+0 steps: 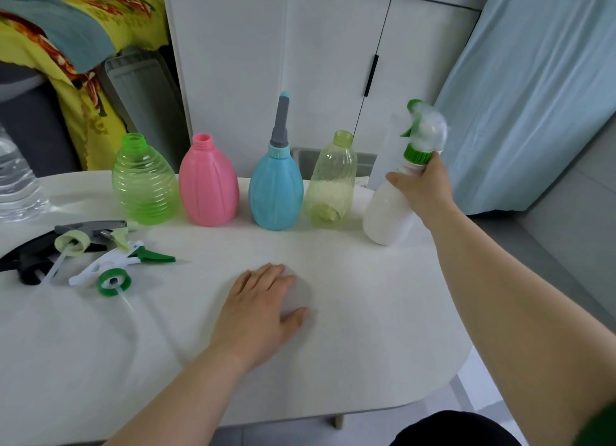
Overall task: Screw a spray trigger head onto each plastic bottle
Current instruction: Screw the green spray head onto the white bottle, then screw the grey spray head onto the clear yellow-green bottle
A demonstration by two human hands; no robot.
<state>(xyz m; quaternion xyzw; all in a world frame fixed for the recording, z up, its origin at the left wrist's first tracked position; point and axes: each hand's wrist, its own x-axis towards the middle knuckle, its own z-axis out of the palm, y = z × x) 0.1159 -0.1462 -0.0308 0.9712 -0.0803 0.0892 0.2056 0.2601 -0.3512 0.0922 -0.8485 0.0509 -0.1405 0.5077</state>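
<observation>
My right hand [423,185] has its fingers wrapped round the neck of the opaque white plastic bottle [386,212] at the row's right end, steadying it. Its green-collared trigger head [425,132] looks seated, though it's blurry. My left hand [263,305] lies flat on the white table [333,362], fingers straight, just bracing.

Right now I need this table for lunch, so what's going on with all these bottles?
A person is partway through capping plastic bottles. Their right hand grips the neck of the white bottle at the row's right end, which has a green and white spray head on it. Their left hand lies flat on the table. The blue bottle has a grey nozzle; the green bottle, pink bottle and yellow bottle are open-necked. At the table's left lie loose spray heads.
</observation>
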